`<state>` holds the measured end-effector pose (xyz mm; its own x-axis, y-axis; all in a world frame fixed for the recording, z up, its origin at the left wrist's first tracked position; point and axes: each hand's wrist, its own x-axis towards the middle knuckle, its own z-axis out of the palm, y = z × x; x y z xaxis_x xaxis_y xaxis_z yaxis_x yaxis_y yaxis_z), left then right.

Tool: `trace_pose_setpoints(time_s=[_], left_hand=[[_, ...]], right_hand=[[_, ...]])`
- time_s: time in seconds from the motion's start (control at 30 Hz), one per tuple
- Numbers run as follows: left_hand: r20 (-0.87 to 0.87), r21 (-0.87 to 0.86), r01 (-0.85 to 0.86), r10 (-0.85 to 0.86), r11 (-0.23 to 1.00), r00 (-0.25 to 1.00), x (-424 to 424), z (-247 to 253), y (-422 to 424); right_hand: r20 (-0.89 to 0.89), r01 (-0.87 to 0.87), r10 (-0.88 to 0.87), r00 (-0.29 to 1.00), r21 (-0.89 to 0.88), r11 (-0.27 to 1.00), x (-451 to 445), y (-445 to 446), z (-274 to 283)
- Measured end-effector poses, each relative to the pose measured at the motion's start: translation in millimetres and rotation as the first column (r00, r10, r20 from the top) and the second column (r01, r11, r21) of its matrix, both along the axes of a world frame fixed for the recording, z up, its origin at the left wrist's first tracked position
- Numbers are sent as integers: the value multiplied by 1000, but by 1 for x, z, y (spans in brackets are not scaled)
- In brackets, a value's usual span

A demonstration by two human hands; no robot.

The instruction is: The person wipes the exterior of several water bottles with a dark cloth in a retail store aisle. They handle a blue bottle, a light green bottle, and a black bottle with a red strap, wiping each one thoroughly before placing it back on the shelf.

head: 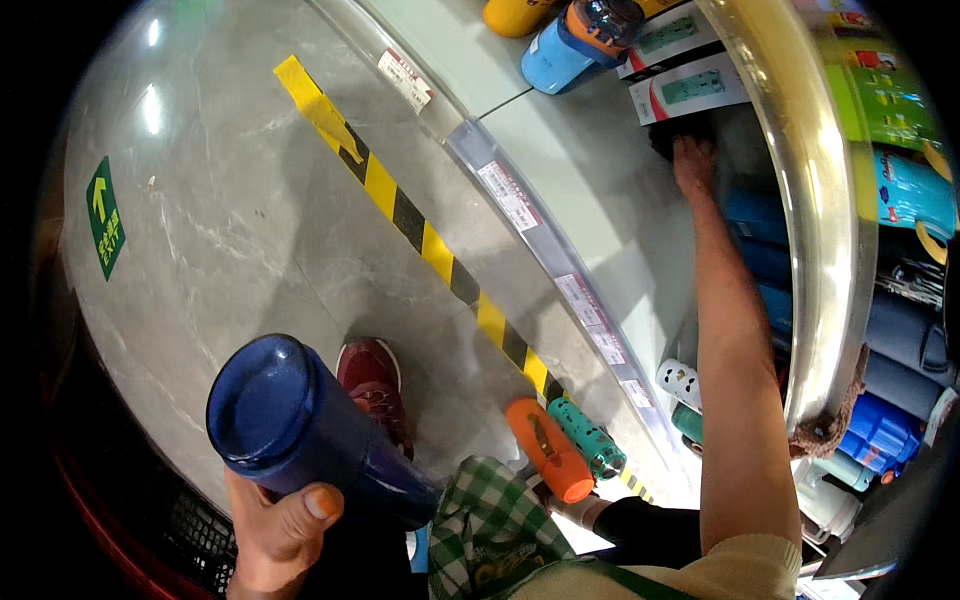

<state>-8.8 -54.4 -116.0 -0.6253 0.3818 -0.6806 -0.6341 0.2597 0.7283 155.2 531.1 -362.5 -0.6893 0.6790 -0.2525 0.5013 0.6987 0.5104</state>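
Observation:
My left hand grips a dark blue bottle at the lower left, tilted with its round end towards the camera. Stretched far into the shelf at the upper right, my right hand is on a dark, cloth-like thing; its fingertips are hidden. White product boxes with pictures of a green bottle lie just beyond that hand. Close by stands a light blue bottle with a dark and orange lid. Bare pale shelf board extends to the left of my right forearm.
A clear shelf-edge strip carries price labels. The upper shelf's shiny edge curves beside my right arm, with a brown cloth on it. An orange bottle and a green bottle are near my apron. Striped tape crosses the floor.

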Motion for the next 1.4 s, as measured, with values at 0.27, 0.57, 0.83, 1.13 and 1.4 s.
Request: trace_pose_setpoints(time_s=[0.27,0.57,0.83,1.13,1.4], left_hand=[[-11,52,-42,43,998,999,1,-3,14],[111,259,-20,-9,966,994,0,-2,29],[-49,342,92,-81,935,996,12,-7,35],[-157,315,117,-70,942,985,13,-4,28],[-156,317,130,-84,939,984,17,-6,20]], right_hand=[[-238,455,-464,853,-97,885,31,10,32],[-550,123,-181,815,-141,982,7,-170,27],[-730,-271,-34,683,-296,916,-66,-249,53],[-420,-2,-206,884,-444,896,145,-268,68],[-140,254,-331,933,-393,884,192,-280,60]])
